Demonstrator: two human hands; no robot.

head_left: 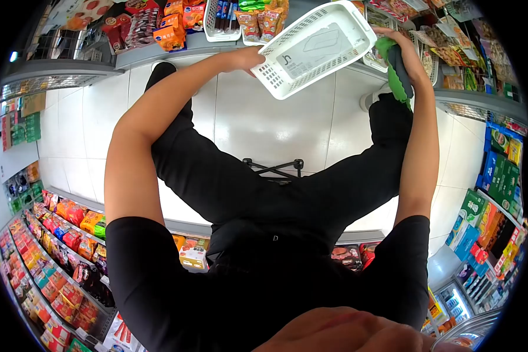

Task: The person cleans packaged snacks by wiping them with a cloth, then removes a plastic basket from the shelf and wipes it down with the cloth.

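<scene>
A white plastic basket [317,50] with slotted sides is held up tilted above the floor, in front of the shelf. Its inside faces me, with a printed label on the bottom and nothing lying in it. My left hand [246,60] is closed on the basket's left end. At the far right corner, my right hand [402,53] has its fingers by the basket's rim. Bunched against that palm is a green and dark grey cloth [400,82], its green edge hanging down. The right fingertips are partly hidden, so how they touch the rim is unclear.
A low shelf ahead carries orange snack packets [171,32], another white basket [222,23] of dark sticks and bagged snacks [270,20]. Packed shelves [64,252] stand behind on the left, boxed goods [501,176] on the right. A folding stool frame [274,168] shows between my legs.
</scene>
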